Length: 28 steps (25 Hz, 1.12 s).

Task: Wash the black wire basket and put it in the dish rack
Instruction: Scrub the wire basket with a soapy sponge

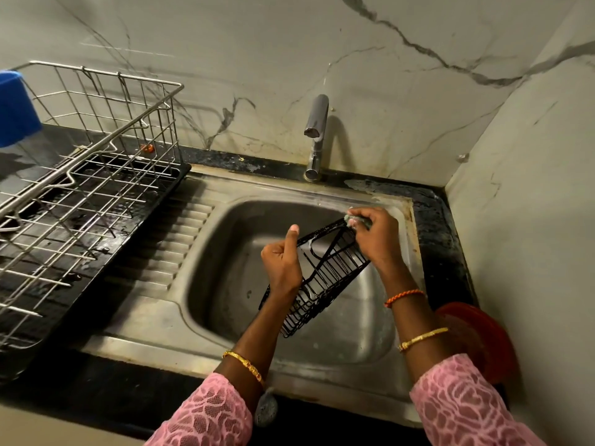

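Observation:
The black wire basket [325,278] hangs tilted over the steel sink [225,284], one end pointing up to the right. My left hand [283,262] grips its left rim, thumb raised. At the basket's upper right corner, my right hand [375,236] presses a small green scrub pad [354,220] against the wires. A little white foam clings to the wires. The steel dish rack [96,175] stands on a black tray at the left of the sink.
The tap [317,133] rises behind the sink, no water running. A blue object [16,107] sits at the far left by the rack. A red lid-like thing [479,339] lies on the black counter right of the sink. Marble walls close in behind and right.

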Each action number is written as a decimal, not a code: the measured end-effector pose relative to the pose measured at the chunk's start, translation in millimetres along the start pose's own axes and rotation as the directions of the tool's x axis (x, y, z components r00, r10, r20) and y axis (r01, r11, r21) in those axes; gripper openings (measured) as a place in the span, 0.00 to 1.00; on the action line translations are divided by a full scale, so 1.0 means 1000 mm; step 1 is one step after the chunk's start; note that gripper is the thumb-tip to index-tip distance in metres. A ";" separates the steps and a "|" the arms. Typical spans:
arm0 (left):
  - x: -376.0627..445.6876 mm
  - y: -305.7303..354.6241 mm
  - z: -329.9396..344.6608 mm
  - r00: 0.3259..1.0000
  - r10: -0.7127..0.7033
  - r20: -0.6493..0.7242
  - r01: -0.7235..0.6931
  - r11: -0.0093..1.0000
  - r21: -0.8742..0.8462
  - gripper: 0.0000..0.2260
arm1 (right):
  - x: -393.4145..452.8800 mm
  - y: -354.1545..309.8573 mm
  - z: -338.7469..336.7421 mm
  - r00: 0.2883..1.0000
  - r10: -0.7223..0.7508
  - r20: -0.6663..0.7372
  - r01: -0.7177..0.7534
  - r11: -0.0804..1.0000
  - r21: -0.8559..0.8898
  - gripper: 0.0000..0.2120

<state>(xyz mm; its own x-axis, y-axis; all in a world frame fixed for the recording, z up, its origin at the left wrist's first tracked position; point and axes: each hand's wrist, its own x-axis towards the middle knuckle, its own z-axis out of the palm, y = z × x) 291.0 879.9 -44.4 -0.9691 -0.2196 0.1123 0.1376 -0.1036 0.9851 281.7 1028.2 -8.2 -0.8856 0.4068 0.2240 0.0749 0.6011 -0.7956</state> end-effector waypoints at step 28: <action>-0.002 0.003 -0.015 0.993 0.061 -0.097 -0.054 0.996 0.074 0.25 | -0.083 -0.056 0.015 0.949 -0.270 0.161 0.265 0.963 0.055 0.09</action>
<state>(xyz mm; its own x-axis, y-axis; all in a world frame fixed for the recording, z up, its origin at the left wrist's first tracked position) 296.3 865.1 -43.9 -0.9344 -0.3189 0.1589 0.1741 -0.0197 0.9845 344.4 950.4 8.8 -0.9346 0.1131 0.3371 -0.1874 0.6489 -0.7374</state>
